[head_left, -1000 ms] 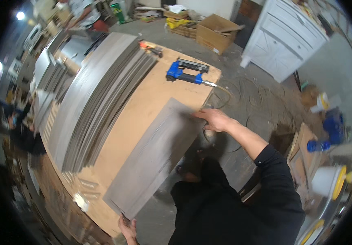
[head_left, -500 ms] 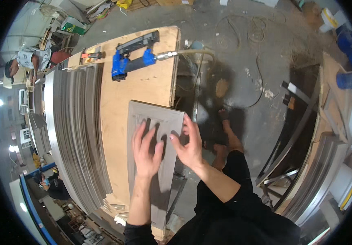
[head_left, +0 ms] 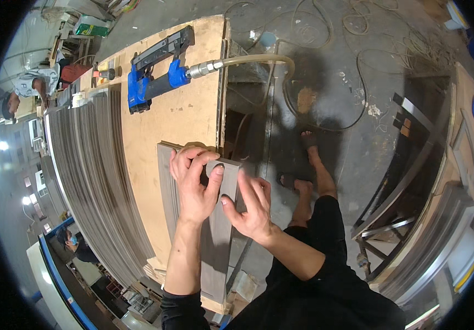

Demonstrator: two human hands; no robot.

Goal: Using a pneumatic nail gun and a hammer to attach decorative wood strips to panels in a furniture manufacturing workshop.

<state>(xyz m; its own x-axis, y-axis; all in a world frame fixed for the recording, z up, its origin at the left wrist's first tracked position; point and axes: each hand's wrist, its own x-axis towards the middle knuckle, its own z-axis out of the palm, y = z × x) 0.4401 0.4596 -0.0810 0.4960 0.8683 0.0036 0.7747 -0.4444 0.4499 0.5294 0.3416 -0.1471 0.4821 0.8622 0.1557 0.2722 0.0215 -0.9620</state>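
Observation:
A long grey wooden panel [head_left: 218, 242] lies along the right side of a plywood-topped bench. My left hand [head_left: 195, 190] curls over its far end, fingertips at the end edge and thumb on the top face. My right hand [head_left: 254, 212] straddles the panel's right edge, its thumb over the face and its fingers along the side. Left of the raised right part, a lower grey strip [head_left: 168, 170] shows; whether it is a separate piece I cannot tell. Beyond my hands, a blue and black nail gun [head_left: 160, 74] rests on the bench top, untouched.
A tall row of grey boards [head_left: 91, 165] stands along the bench's left side. From the nail gun an air hose [head_left: 273, 58] drops to the floor. A hammer [head_left: 105, 72] lies at the far left. Another rack of grey panels [head_left: 435, 236] is at right. Two people are farther left.
My left hand has moved from the panel's face to its far end. My right hand has slid a little down the right edge. The nail gun appears farther left as the view shifts.

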